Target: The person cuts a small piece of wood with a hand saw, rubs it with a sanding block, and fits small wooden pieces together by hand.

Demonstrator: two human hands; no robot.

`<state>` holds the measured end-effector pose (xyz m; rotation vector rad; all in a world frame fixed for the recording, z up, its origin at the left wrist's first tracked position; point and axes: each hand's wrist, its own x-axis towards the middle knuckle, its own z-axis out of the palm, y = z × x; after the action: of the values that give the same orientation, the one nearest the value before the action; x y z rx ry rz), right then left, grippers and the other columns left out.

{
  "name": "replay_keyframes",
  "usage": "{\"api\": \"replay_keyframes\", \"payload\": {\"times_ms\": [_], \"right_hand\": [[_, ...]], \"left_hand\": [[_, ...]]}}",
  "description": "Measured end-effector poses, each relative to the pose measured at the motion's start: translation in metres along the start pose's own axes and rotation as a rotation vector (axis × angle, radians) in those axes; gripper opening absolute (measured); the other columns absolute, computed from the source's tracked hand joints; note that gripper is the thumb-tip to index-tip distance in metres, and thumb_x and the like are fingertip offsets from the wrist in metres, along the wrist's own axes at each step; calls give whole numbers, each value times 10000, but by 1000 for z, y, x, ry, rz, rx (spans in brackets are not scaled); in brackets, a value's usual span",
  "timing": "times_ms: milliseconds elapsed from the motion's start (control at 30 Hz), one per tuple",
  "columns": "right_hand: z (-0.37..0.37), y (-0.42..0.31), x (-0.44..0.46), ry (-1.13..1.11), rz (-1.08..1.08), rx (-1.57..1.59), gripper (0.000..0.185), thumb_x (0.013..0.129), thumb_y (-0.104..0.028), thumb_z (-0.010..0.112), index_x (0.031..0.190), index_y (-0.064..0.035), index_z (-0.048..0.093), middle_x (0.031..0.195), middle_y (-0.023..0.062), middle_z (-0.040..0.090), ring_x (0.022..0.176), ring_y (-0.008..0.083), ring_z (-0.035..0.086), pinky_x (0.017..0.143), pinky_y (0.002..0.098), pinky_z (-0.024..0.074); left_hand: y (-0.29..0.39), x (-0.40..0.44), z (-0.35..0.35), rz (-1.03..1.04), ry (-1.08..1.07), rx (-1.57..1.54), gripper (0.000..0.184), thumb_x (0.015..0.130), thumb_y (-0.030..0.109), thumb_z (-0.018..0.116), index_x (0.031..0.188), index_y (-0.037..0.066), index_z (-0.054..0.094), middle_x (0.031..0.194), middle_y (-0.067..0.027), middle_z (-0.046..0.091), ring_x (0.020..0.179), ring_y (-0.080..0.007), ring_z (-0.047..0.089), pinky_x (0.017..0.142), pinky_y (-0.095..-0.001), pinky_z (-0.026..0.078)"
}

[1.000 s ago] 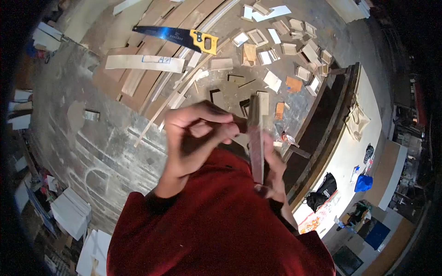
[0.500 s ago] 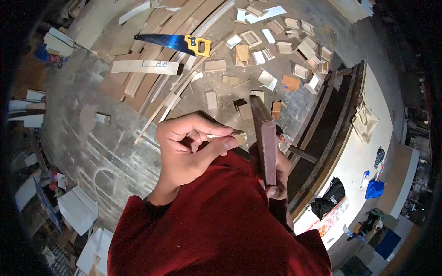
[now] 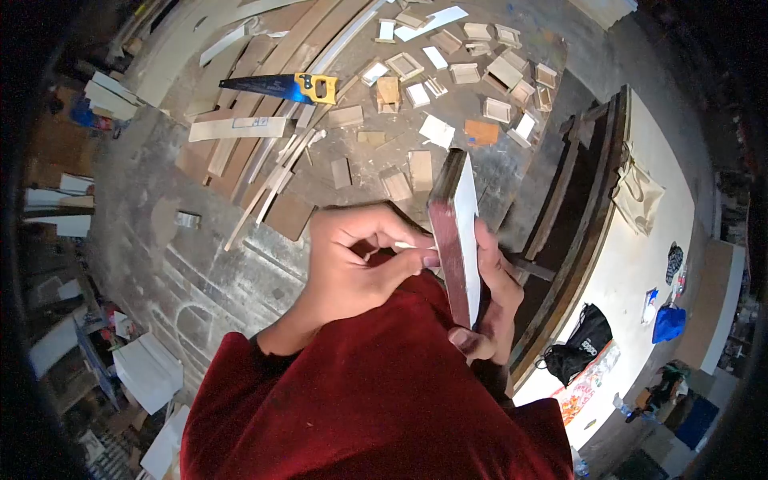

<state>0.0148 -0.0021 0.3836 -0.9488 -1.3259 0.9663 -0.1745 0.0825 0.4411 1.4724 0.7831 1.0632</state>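
My left hand [image 3: 352,260] is closed in a pinch on a small thin pale stick [image 3: 406,245], its kind unclear. The far end of this stick reaches the near edge of a flat rectangular wooden piece [image 3: 454,248], though the fingertips partly hide whether it touches. That piece stands on edge, with reddish-brown narrow sides and a white broad face turned right. Gripping it from the right is my right hand [image 3: 498,288], fingers along the white face and thumb near the lower end.
A handsaw [image 3: 280,86] with a yellow handle lies on long boards [image 3: 240,152] at upper left. Several small wooden frames and boxes [image 3: 404,66] are scattered on the floor ahead. To the right stands a white-topped table [image 3: 632,264] holding a black bag [image 3: 580,344] and cloth tote [image 3: 638,196].
My left hand has moved right, bringing the pale stick up to the wooden piece. My right hand has turned that piece, so its white face now shows.
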Motion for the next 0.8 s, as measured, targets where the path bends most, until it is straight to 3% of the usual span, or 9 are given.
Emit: {"api": "replay_keyframes", "payload": {"times_ms": [67, 233, 400, 467, 500, 567, 633, 667, 800], "right_hand": [[-15, -3, -3, -79, -101, -59, 904, 705, -407, 764, 1473, -93, 404, 1428, 310, 437, 1319, 448, 451, 1079, 483, 355], [-60, 16, -29, -195, 165, -226, 882, 717, -350, 762, 1468, -54, 407, 1444, 242, 464, 1336, 373, 459, 1106, 437, 335], [-64, 8, -27, -5, -5, 55, 884, 707, -455, 723, 1428, -19, 457, 1443, 258, 456, 1351, 367, 439, 1120, 443, 300], [-72, -21, -6, -194, 116, -42, 969, 668, -486, 725, 1429, 36, 427, 1433, 258, 465, 1338, 365, 452, 1121, 431, 291], [-71, -11, 2, -243, -144, -107, 1035, 641, -500, 729, 1427, 84, 393, 1432, 251, 467, 1335, 357, 453, 1131, 422, 271], [-68, -15, 0, -227, -30, -34, 1044, 640, -500, 729, 1435, 80, 383, 1440, 252, 458, 1347, 349, 440, 1138, 418, 258], [-67, -18, -5, -203, 119, 92, 1029, 663, -502, 720, 1455, 52, 368, 1476, 252, 414, 1392, 326, 382, 1157, 401, 211], [-72, -11, -10, -208, 110, 91, 1029, 663, -502, 720, 1455, 52, 368, 1476, 252, 414, 1392, 326, 382, 1157, 401, 211], [-94, 30, -23, -314, 135, 91, 1000, 674, -431, 729, 1478, 19, 340, 1513, 254, 359, 1421, 338, 330, 1161, 405, 200]], "left_hand": [[14, 3, -1, -54, 128, -3, 128, 751, -36, 804, 777, 20, 692, 721, -42, 695, 623, -34, 603, 552, -164, 425], [34, 4, 2, 119, 206, -66, 296, 734, -142, 750, 964, -64, 579, 822, -145, 696, 838, -167, 702, 743, -254, 564], [37, 5, 29, 32, 222, 12, 372, 711, -129, 772, 1027, -56, 590, 820, -124, 705, 830, -147, 699, 750, -257, 545], [36, 6, 39, 8, 189, 89, 409, 702, -120, 784, 1056, -55, 589, 813, -115, 707, 826, -143, 698, 753, -256, 536], [35, 8, 45, 80, 133, 144, 437, 693, -114, 793, 1076, -54, 592, 816, -117, 713, 822, -142, 698, 750, -251, 527], [28, 10, 46, 251, 4, 309, 520, 678, -108, 803, 1124, -45, 544, 825, -144, 722, 798, -144, 695, 735, -242, 510], [27, 12, 49, 263, 77, 157, 550, 675, -107, 807, 1133, -36, 511, 821, -150, 721, 790, -142, 692, 732, -240, 508], [27, 14, 49, 281, 148, 5, 581, 672, -105, 811, 1142, -27, 479, 817, -157, 720, 781, -140, 690, 728, -239, 506], [25, 15, 48, 250, 115, 65, 627, 669, -99, 823, 1154, -12, 435, 800, -148, 717, 776, -152, 695, 730, -232, 506]]}}
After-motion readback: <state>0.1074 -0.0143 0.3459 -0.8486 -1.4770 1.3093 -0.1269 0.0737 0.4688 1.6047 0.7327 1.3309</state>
